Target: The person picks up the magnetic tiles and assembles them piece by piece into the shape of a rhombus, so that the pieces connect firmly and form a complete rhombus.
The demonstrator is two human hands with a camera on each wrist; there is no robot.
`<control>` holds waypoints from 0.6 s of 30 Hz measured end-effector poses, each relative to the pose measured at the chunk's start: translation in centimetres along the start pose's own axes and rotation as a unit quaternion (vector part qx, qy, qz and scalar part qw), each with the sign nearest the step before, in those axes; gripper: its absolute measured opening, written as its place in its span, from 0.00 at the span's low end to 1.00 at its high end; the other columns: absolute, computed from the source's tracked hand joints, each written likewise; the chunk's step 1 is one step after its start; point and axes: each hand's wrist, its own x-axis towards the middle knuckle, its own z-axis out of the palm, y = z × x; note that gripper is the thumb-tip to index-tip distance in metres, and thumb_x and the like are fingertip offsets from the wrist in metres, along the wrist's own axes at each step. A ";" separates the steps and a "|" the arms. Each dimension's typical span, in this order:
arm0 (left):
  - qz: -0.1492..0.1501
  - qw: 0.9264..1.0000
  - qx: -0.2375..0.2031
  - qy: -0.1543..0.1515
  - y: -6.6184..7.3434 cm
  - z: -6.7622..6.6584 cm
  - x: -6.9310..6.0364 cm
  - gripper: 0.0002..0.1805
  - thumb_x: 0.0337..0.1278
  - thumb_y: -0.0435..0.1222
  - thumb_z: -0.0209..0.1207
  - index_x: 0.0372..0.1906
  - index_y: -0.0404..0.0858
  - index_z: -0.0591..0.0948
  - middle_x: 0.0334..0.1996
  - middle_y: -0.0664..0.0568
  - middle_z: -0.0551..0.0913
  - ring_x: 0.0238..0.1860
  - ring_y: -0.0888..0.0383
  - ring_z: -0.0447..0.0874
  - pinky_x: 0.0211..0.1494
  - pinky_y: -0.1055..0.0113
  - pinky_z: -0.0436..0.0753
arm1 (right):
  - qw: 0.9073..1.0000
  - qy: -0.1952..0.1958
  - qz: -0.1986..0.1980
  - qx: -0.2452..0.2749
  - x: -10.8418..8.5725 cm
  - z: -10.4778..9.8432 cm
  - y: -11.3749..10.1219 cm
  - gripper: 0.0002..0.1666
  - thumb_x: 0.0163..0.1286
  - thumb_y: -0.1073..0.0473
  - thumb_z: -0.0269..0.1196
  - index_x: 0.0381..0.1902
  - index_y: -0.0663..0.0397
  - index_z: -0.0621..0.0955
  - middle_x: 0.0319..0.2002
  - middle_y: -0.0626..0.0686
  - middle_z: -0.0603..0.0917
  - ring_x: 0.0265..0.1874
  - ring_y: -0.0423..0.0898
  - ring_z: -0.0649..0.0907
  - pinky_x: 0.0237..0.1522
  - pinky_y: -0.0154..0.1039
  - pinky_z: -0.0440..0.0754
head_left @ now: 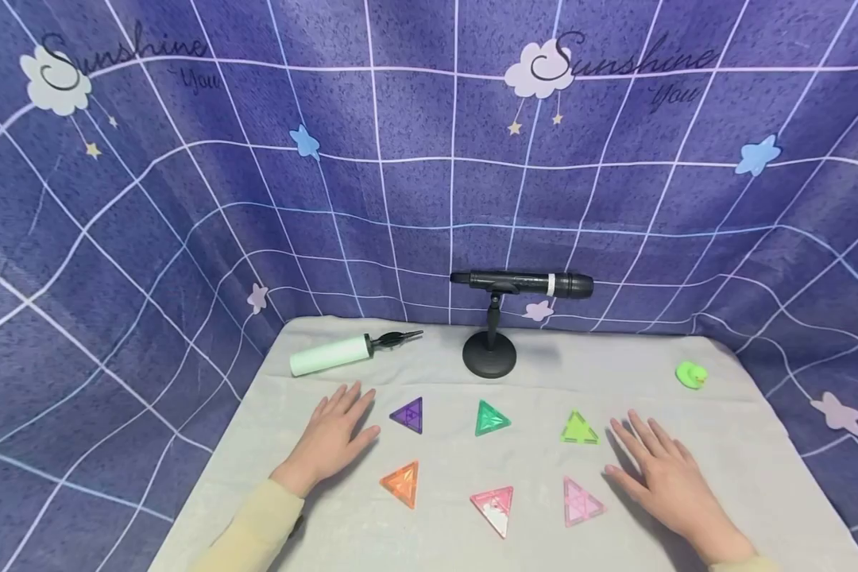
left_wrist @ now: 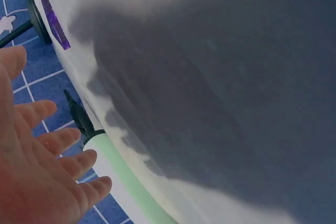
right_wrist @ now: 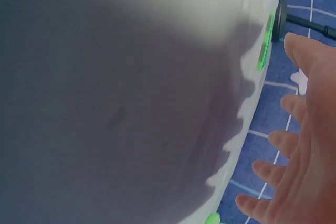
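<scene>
Several translucent triangular tiles lie apart on the white cloth: purple (head_left: 410, 415), teal (head_left: 491, 419) and lime green (head_left: 579, 429) in the farther row, orange (head_left: 403, 484), pink and white (head_left: 496, 509) and pale pink (head_left: 581, 502) in the nearer one. My left hand (head_left: 334, 437), fingers spread and holding nothing, is left of the purple and orange tiles. To the right of the lime and pale pink tiles is my right hand (head_left: 661, 477), its fingers also spread and its palm bare. Both wrist views show the hands raised over the cloth, casting shadows.
A black microphone (head_left: 525, 283) on a round-based stand (head_left: 489, 355) stands at the back. A pale green hand pump (head_left: 332, 355) lies at the back left, a green toy duck (head_left: 691, 375) at the back right. Blue grid-patterned curtain (head_left: 415, 191) hangs behind the table.
</scene>
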 end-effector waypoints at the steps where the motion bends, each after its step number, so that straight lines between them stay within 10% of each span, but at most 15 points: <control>1: 0.000 1.000 -0.003 0.000 0.0 0.0 0.0 0.37 0.72 0.55 0.60 0.77 0.40 0.71 0.76 0.34 0.66 0.76 0.32 0.60 0.72 0.30 0.58 | 1.000 0.001 -0.003 0.002 0.2 0.1 -0.3 0.46 0.68 0.35 0.69 0.76 0.49 0.72 0.75 0.66 0.67 0.70 0.73 0.67 0.60 0.77 0.63; 18: 0.017 1.000 -0.011 -0.013 1.3 1.0 1.2 0.35 0.74 0.50 0.60 0.77 0.37 0.70 0.75 0.34 0.66 0.74 0.32 0.63 0.72 0.32 0.60 | 0.998 -0.012 -0.052 0.021 3.2 2.0 -5.6 0.44 0.70 0.35 0.67 0.77 0.48 0.72 0.77 0.62 0.66 0.73 0.69 0.66 0.64 0.75 0.64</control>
